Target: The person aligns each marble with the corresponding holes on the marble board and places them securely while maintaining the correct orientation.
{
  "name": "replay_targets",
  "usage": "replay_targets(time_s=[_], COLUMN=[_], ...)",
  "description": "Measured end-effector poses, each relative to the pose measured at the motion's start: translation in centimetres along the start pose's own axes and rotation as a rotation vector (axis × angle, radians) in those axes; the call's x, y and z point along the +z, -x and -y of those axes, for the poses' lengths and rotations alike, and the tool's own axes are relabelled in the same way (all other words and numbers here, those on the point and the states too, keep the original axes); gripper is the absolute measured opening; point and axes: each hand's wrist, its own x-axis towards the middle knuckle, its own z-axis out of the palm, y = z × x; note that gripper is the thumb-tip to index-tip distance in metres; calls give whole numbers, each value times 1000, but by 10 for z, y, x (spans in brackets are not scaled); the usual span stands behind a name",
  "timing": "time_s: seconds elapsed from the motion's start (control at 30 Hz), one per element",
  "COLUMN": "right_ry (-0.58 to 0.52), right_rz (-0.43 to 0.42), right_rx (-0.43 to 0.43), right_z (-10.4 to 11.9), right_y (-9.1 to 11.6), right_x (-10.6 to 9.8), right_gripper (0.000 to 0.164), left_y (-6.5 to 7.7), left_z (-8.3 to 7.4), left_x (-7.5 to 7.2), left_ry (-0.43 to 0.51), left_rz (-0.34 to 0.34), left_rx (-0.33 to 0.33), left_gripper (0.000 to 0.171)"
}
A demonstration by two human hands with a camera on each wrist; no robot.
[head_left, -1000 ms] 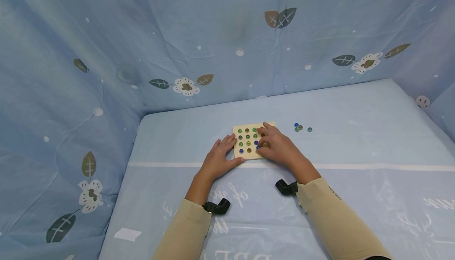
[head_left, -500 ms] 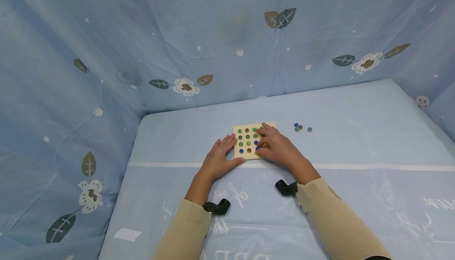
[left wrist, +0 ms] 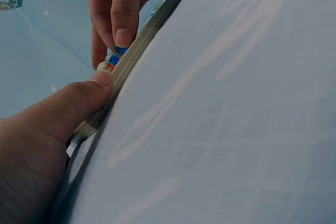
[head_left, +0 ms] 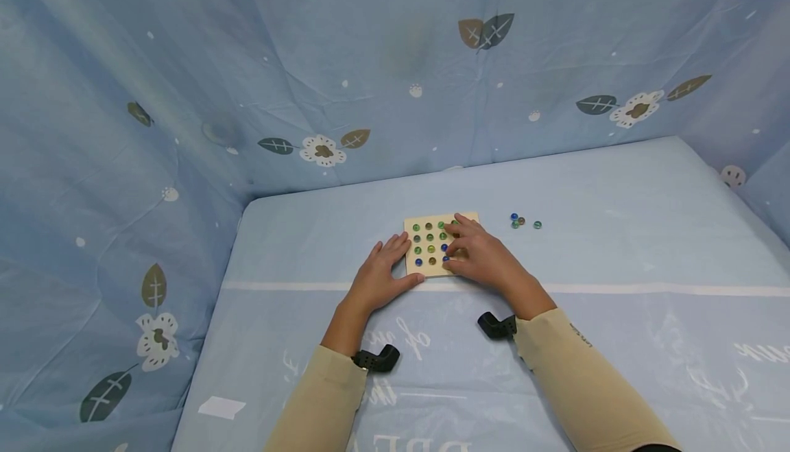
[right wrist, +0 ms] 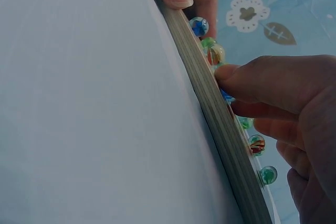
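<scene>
A square, light wooden board (head_left: 424, 243) lies on the table with rows of glass marbles set in it. My left hand (head_left: 380, 277) rests at its left side, fingers extended along the edge and thumb on the near left corner. Over the right part of the board, my right hand (head_left: 484, 256) pinches a blue marble (right wrist: 227, 96) in the near row between thumb and finger. The marble sits at the board's surface. Green marbles (head_left: 430, 237) and others in amber and blue fill the visible spots. The right hand hides much of the board's right column.
Beyond the board to the right lie several loose marbles: a blue marble (head_left: 514, 217) in a small cluster, and a green marble (head_left: 537, 225) apart. A white paper piece (head_left: 222, 407) is at the table's near left. Patterned blue cloth (head_left: 395, 81) hangs behind.
My right thumb and finger, with the blue marble, have shifted slightly left on the board. My left hand, the board and the loose marbles have stayed in place.
</scene>
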Motion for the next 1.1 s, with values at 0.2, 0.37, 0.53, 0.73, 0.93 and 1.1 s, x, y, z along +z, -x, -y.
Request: replay_targets(time_s=[0.2,0.37,0.53,0.73,0.93,1.1], right_ry=[-1,-6,-11,-19,-53,-87], right_rz=[-3,-6,-5,-14,-42,-59], right_rx=[-7,-9,-10,-8,3,14], right_z=[0,0,-1,-1,-4,-8], right_y=[1,1,1,2,3,3], right_x=[0,-1,-1,-2,-4,-9], right_gripper=[24,24,24,23,19,20], left_y=[0,-1,-1,-1,0,-1], left_z=[1,1,1,2,2,3], left_x=[1,1,1,2,2,3], left_ry=[-5,-12,-8,-5,-9,-7], left_rz=[3,2,2,4,2,-2], left_rx=[-4,-5,-7,-4,-3,-7], left_gripper=[86,86,86,86,87,86])
